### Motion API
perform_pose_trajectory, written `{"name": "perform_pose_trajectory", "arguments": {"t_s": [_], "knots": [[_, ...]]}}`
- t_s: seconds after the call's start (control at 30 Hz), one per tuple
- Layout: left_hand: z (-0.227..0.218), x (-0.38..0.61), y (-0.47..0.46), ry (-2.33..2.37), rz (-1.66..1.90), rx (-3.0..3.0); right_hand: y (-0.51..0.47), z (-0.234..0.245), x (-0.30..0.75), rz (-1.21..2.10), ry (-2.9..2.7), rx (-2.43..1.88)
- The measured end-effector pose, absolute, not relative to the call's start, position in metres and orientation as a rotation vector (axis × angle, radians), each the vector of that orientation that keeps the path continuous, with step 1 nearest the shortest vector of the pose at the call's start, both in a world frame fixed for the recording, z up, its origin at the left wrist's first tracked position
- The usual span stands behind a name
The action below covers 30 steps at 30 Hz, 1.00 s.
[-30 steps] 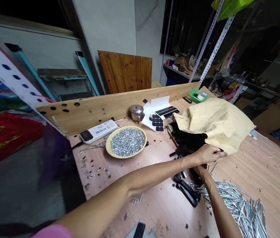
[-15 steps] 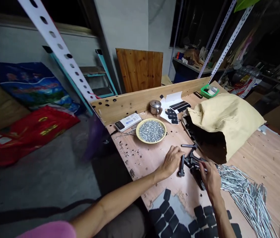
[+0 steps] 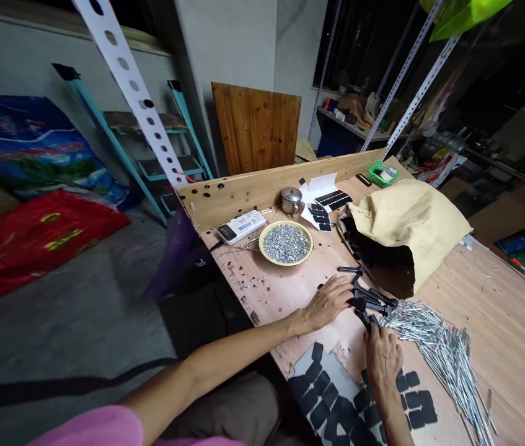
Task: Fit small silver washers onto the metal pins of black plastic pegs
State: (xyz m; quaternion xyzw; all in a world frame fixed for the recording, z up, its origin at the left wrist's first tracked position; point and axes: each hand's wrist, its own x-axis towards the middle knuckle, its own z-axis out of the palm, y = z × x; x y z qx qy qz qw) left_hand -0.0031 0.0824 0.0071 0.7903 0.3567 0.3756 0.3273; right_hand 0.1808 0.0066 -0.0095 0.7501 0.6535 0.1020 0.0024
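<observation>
Several black T-shaped plastic parts (image 3: 376, 305) lie in a loose pile on the wooden table. From the left, my left hand (image 3: 330, 302) reaches to the pile, palm down with its fingers stretched out. Its fingertips touch or cover the nearest parts. On the near side, my right hand (image 3: 383, 353) has its fingers bent and gathered at the end of a black part. Its fingertips are partly hidden. Long thin metal rods (image 3: 448, 353) are heaped just right of the pile. Black rounded pads (image 3: 322, 384) lie in front, partly under my right forearm.
A yellow bowl (image 3: 262, 244) of small metal pieces stands left of the pile. Behind it are a lidded metal cup (image 3: 291, 199) and a white box (image 3: 242, 227). A tan sack (image 3: 411, 217) lies open-mouthed beyond the parts. A wooden board (image 3: 243, 201) edges the table's back.
My left hand has moved onto the pile's left side, where a single part lay apart. My right hand has drawn back toward me. The camera view has shifted.
</observation>
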Motion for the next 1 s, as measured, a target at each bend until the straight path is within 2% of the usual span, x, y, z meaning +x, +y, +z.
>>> {"name": "perform_pose_trajectory", "arguments": {"t_s": [0.1, 0.23, 0.3, 0.37, 0.43, 0.57, 0.8, 0.93, 1.0], "knots": [[0.014, -0.002, 0.069, 0.960, 0.965, 1.630, 0.007, -0.010, 0.181, 0.240, 1.991, 2.528], [0.000, 0.006, 0.054, 0.854, 0.846, 1.026, -0.002, -0.012, 0.167, 0.183, 1.997, 2.668], [-0.009, 0.010, 0.049, 0.782, 0.772, 0.850, -0.008, -0.012, 0.156, -0.010, 2.123, 2.756], [-0.013, 0.012, 0.046, 0.764, 0.684, 0.749, -0.012, -0.010, 0.151, -0.347, 2.299, 2.749], [-0.011, 0.011, 0.045, 0.813, 0.666, 0.696, -0.008, -0.008, 0.157, -0.434, 2.359, 2.694], [0.000, 0.003, 0.044, 0.820, 0.701, 0.629, 0.013, -0.008, 0.188, 0.010, 2.141, 2.766], [0.004, -0.005, 0.032, 0.665, 0.462, 0.372, 0.022, -0.008, 0.189, 0.183, 2.045, 2.753], [0.006, -0.001, 0.024, 0.535, 0.428, 0.254, -0.009, -0.003, 0.162, 0.580, 2.406, 2.820], [0.006, 0.001, 0.022, 0.551, 0.466, 0.206, -0.026, -0.002, 0.146, 0.636, 2.721, 2.669]]}}
